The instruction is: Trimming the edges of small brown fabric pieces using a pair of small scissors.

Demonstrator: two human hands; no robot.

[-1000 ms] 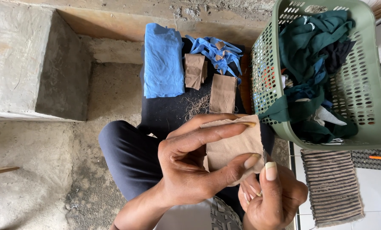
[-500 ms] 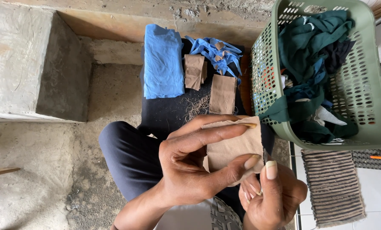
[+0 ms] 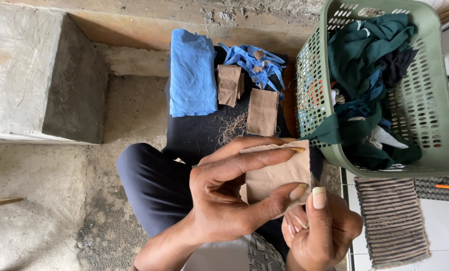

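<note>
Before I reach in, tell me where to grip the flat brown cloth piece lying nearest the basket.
Pinch the brown cloth piece at its near short edge, coming from the person's side. It lies flat on the dark cloth, and the green basket crowds its right side.

folded cloth pieces (image 3: 244, 95) on mat (image 3: 199, 135), basket (image 3: 435, 125) of clothes (image 3: 365, 55) just right
</note>
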